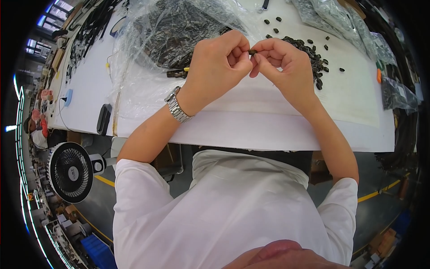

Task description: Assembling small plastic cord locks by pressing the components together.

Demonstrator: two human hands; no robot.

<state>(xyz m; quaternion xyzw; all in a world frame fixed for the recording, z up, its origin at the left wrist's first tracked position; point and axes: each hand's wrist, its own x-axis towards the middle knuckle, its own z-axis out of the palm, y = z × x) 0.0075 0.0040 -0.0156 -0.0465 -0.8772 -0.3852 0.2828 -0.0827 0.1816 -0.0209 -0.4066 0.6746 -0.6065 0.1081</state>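
I watch through one head-worn fisheye view, facing steeply down, close over the white shirt (pixel 237 206), with the hands (pixel 215 71) and the surface (pixel 351 101) farther off toward the upper edge.

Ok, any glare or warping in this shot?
Head view: fisheye bends the light strips at left, which glare white, and the rim goes black; bright streaks cover the clear bag; the dark part between left hand and right hand is too small for detail.
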